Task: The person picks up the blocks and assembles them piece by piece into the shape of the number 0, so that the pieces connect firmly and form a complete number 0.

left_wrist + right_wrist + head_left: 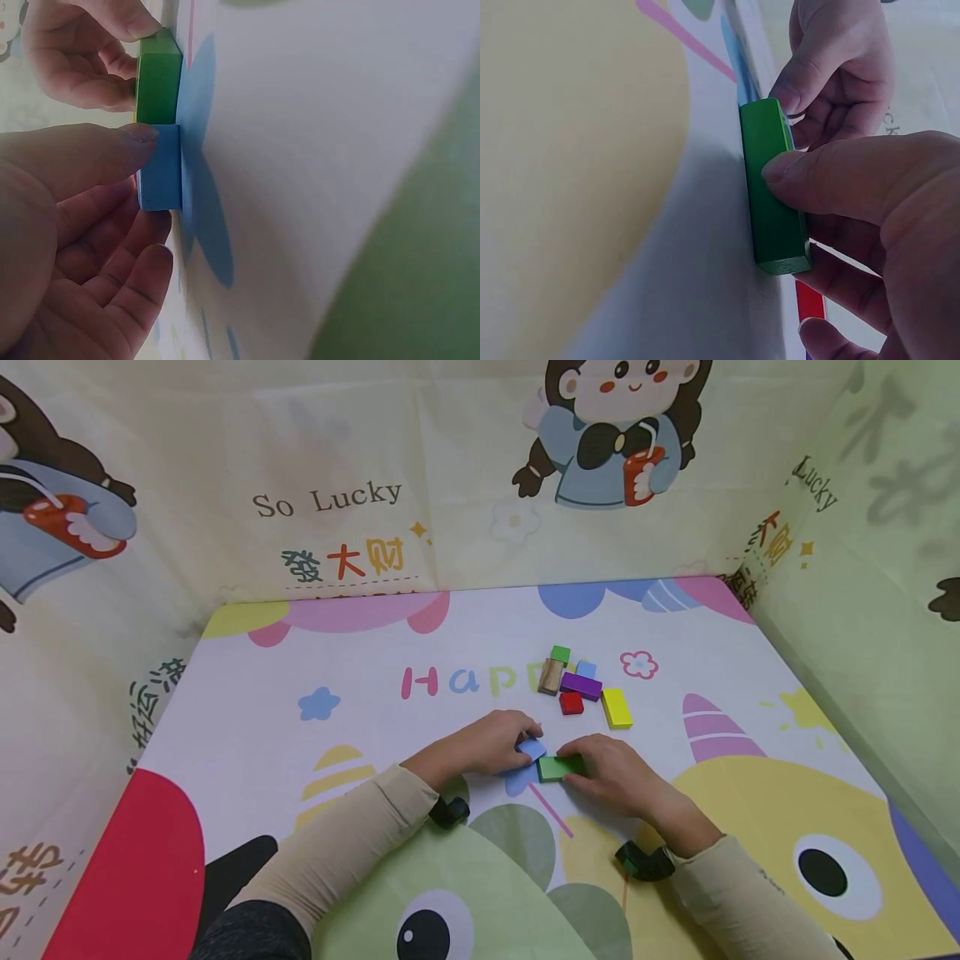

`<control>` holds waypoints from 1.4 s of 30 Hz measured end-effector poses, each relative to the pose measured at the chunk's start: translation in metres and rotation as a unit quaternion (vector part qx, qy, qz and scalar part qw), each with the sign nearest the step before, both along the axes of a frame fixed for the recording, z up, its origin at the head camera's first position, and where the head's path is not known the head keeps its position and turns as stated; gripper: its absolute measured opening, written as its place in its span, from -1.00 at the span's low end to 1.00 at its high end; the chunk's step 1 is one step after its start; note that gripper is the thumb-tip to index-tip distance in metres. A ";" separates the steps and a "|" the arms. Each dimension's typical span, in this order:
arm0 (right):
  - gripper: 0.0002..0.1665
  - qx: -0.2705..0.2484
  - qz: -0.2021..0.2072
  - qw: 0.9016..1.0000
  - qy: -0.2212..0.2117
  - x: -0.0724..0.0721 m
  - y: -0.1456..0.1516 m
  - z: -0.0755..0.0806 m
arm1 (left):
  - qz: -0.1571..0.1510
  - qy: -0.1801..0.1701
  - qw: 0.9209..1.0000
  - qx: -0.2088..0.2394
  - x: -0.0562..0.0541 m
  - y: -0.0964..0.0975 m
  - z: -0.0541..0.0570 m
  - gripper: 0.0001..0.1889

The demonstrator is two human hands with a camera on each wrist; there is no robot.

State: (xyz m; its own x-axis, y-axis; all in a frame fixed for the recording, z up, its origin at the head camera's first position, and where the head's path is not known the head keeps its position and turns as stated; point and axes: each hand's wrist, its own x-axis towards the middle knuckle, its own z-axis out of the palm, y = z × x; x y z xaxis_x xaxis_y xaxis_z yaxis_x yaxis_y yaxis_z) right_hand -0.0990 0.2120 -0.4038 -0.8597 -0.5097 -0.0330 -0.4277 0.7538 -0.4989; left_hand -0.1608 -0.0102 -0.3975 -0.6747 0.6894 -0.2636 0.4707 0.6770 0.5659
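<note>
My left hand pinches a blue block between thumb and fingers at the table's middle. Just right of it, my right hand grips a longer green block the same way. In the left wrist view the blue block and the green block meet end to end on the tabletop. The right wrist view shows my thumb pressed on the long side of the green block; there the blue block is mostly hidden.
Beyond my hands lies a loose group of blocks: brown, small green, light blue, purple, red and yellow. A cartoon-printed cover spreads under everything; printed cloth walls stand around the table.
</note>
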 end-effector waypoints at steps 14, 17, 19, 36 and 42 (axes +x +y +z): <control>-0.58 0.000 -0.004 1.000 -0.012 0.003 0.000 0.001 | -0.006 0.006 1.000 0.010 0.005 -0.001 0.003 -0.59; -0.58 -0.002 -0.003 1.000 -0.010 0.003 0.000 0.001 | -0.007 0.007 1.000 0.011 0.006 -0.001 0.003 -0.59; -0.59 -0.004 -0.001 1.000 -0.007 0.004 0.000 0.001 | -0.007 0.006 1.000 0.010 0.006 -0.001 0.003 -0.59; -0.60 -0.006 0.005 1.000 -0.003 0.006 -0.001 0.001 | 0.003 0.007 1.000 0.006 0.010 -0.001 0.001 -0.61; -0.61 -0.011 0.007 1.000 0.002 0.008 0.000 0.000 | 0.002 0.008 1.000 0.000 0.011 -0.001 0.001 -0.66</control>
State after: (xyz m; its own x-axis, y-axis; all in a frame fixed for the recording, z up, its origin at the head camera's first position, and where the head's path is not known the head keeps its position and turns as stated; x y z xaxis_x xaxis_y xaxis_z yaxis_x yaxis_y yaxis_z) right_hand -0.0913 0.2117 -0.4037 -0.8526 -0.5222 -0.0188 -0.4401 0.7370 -0.5130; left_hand -0.1499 -0.0115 -0.3961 -0.6816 0.6870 -0.2518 0.4777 0.6785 0.5581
